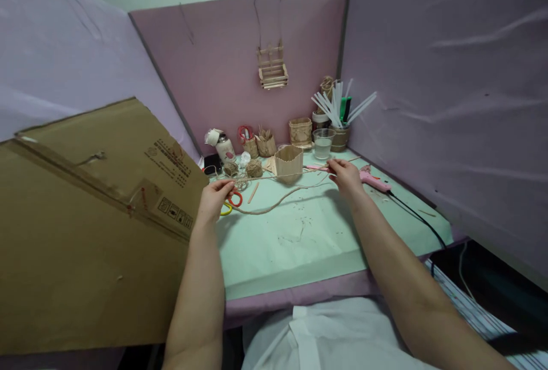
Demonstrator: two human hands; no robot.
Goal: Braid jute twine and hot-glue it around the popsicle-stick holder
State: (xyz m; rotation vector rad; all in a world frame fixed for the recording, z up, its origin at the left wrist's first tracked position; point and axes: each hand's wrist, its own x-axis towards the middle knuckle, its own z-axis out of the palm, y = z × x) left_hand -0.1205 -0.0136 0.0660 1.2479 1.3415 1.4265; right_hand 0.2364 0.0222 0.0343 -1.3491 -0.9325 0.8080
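Observation:
A thin length of brown twine [274, 177] is drawn nearly straight between my two hands, above the mint-green tabletop. My left hand [214, 197] pinches one end, and my right hand [346, 177] pinches the other. Below it a thicker brown cord [268, 210] sags in a curve from near my left fingers towards the right. Whether both strands are one piece, I cannot tell. Scissors with red and yellow handles [235, 199] lie partly hidden beside my left hand. Just behind the twine stands a pot made of wooden craft sticks [289, 163]. A pink glue gun [375, 181] rests right of my right hand.
Balls of twine [254, 168], a bottle [225, 148], stick holders [266, 144] and a clear cup of liquid [322, 144] line the back. White glue sticks [329, 104] stand in a pot. A large cardboard sheet [107, 216] leans at left; a black cable [419, 218] runs right.

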